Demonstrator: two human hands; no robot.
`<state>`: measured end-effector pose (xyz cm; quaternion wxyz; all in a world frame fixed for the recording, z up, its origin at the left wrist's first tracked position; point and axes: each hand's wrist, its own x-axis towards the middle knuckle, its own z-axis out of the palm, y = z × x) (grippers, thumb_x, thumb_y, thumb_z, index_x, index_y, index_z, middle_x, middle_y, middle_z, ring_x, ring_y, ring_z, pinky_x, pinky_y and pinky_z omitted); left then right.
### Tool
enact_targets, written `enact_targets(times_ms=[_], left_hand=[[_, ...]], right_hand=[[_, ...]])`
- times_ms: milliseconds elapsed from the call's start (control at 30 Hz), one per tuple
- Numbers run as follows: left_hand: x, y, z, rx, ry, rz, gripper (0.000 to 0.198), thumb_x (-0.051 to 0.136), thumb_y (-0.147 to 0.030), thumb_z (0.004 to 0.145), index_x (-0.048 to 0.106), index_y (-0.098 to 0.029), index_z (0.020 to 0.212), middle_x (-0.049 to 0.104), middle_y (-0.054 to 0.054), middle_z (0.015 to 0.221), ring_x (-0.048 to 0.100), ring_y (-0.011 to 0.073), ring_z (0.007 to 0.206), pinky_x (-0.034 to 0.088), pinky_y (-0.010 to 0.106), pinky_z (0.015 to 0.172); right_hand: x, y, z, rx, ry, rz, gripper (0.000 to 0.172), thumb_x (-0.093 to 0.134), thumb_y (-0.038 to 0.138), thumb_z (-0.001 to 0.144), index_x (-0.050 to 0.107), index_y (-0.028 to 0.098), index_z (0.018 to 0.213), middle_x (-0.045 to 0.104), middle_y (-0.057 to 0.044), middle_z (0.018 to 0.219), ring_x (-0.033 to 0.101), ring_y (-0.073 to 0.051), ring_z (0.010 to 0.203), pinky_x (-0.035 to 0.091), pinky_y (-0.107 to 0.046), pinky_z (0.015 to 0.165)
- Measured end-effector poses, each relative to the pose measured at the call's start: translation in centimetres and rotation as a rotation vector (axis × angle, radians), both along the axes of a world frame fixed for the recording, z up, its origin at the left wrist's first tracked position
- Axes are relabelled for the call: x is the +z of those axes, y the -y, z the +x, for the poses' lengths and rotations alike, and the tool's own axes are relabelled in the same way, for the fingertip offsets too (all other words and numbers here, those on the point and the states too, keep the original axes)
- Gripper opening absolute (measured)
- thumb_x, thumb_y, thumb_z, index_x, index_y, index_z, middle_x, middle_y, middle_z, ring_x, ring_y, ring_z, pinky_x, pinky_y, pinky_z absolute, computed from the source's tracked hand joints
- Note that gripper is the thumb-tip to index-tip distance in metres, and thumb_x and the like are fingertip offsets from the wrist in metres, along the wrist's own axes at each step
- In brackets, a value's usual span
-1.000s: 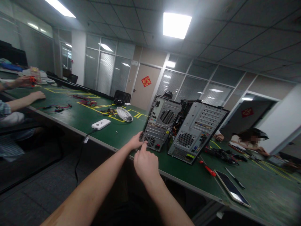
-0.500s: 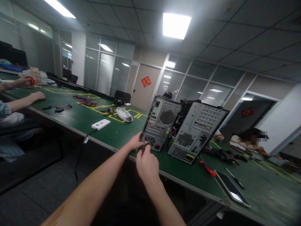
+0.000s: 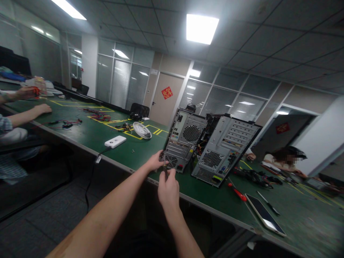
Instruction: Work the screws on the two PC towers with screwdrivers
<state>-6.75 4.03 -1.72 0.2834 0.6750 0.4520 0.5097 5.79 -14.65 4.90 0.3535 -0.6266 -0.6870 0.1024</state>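
Two grey computer cases stand upright on the green table (image 3: 113, 154), rear panels toward me: the left case (image 3: 184, 139) and the right case (image 3: 225, 150). My left hand (image 3: 155, 162) rests against the lower left corner of the left case, fingers touching its edge. Just below it, my right hand (image 3: 168, 189) grips a thin dark screwdriver (image 3: 166, 172) whose tip points up at that same corner.
A red-handled screwdriver (image 3: 237, 192), a phone (image 3: 264, 215) and a pen lie on the table right of the cases. A white box (image 3: 115, 142) and a round white fan (image 3: 142, 130) sit to the left. One person's arms (image 3: 25, 114) rest far left; another person (image 3: 282, 159) sits far right.
My right hand has dropped a little and turned, and the screwdriver now shows above its fingers. My left hand stays at the case corner.
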Motion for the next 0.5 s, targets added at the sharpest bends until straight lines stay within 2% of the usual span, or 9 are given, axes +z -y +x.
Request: enact_targets(times_ms=[300, 500], left_hand=[[0.5, 0.5, 0.1, 0.031, -0.004, -0.029, 0.086, 0.088, -0.036, 0.07, 0.053, -0.019, 0.147, 0.07, 0.016, 0.136, 0.068, 0.0316, 0.125, 0.051, 0.045, 0.111], [0.6, 0.6, 0.0, 0.01, -0.007, -0.016, 0.084, 0.087, -0.038, 0.071, 0.053, -0.019, 0.146, 0.072, 0.015, 0.132, 0.069, 0.0315, 0.123, 0.052, 0.046, 0.11]], right_hand=[[-1.5, -0.3, 0.0, 0.037, -0.266, 0.034, 0.019, 0.039, 0.041, 0.102, 0.051, 0.027, 0.1, 0.074, -0.004, 0.083, 0.071, -0.026, 0.074, 0.044, -0.031, 0.065], [-1.8, -0.4, -0.2, 0.033, -0.311, 0.053, 0.017, 0.039, 0.04, 0.102, 0.049, 0.027, 0.096, 0.073, -0.004, 0.084, 0.071, -0.026, 0.078, 0.046, -0.031, 0.07]])
